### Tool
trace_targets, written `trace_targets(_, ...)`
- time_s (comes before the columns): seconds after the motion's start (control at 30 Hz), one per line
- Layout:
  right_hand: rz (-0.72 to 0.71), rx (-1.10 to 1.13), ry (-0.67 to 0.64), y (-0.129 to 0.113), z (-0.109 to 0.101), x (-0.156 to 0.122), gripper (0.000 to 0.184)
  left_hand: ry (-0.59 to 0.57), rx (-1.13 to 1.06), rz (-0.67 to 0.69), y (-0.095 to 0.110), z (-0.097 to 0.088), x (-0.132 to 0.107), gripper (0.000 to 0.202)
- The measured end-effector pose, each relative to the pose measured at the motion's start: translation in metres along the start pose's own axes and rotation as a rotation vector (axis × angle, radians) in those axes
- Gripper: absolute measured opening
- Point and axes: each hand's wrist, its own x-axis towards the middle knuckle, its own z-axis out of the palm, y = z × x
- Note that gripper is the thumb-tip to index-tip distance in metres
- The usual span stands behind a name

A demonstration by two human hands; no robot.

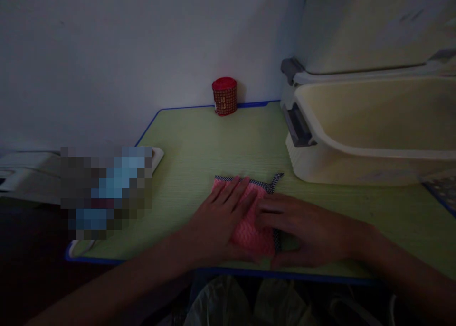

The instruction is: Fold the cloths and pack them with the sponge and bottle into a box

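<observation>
A pink textured cloth (251,231) with dark checked trim lies on the pale green table, a small loop of the trim sticking out at its upper right corner. My left hand (217,221) rests flat on the cloth's left part, fingers stretched out. On the right edge of the cloth, my right hand (302,228) lies with its fingers slightly bent and the thumb held apart. Part of the cloth is hidden beneath both hands.
A cream plastic bin (342,162) with grey latches and a raised lid stands at the right. A red patterned canister (225,97) is at the table's back edge by the wall. At the left, a pixelated item (114,183) covers part of the table (199,141).
</observation>
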Motion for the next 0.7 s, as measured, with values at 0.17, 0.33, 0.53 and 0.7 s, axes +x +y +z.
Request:
trace_targets(0.17, -0.051, -0.021, 0.045, -0.002, -0.003, -0.001, 0.024, -0.071, 0.032, 0.072, -0.016, -0.011, 0.006, 0.084)
trace_targets(0.33, -0.036, -0.088, 0.095, -0.002, -0.002, -0.001, 0.022, -0.212, -0.039, 0.088, -0.032, -0.033, 0.018, 0.059)
trace_targets(0.53, -0.137, -0.194, 0.160, 0.001, 0.002, -0.001, 0.022, -0.159, -0.142, -0.040, -0.012, -0.035, 0.022, 0.051)
trace_targets(0.7, -0.229, -0.290, 0.223, 0.000, 0.005, -0.002, 0.022, 0.028, -0.026, -0.222, 0.017, -0.004, 0.019, 0.054)
